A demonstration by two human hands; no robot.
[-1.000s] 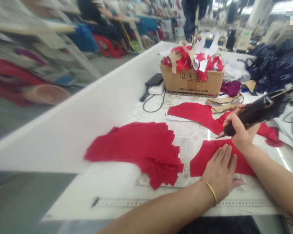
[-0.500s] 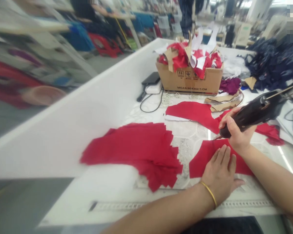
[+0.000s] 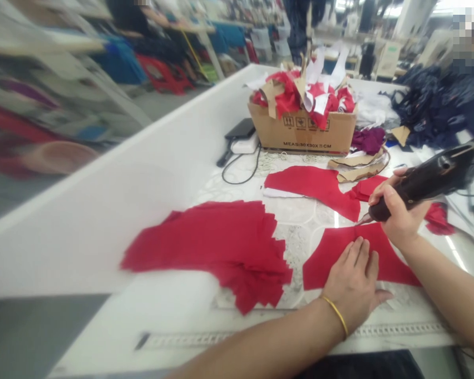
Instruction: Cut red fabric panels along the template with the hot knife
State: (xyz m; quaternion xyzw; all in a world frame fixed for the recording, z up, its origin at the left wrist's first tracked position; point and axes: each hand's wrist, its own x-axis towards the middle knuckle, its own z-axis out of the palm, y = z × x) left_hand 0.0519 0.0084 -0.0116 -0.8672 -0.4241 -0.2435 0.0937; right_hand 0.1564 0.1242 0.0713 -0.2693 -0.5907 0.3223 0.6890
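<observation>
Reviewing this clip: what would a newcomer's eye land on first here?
A jagged stack of bright red cut fabric on the white table stands out first. To its right, the right hand grips a black handheld cutter above a red fabric piece pressed by the left hand. Behind, a cardboard box overflows with red scraps.

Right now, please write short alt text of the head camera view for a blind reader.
A right hand holds a black electric fabric cutter, tip at red cloth, which the left hand, with a gold bangle, presses flat on a white table. A stack of cut red pieces lies nearby, and a cardboard box of red scraps stands behind.
</observation>
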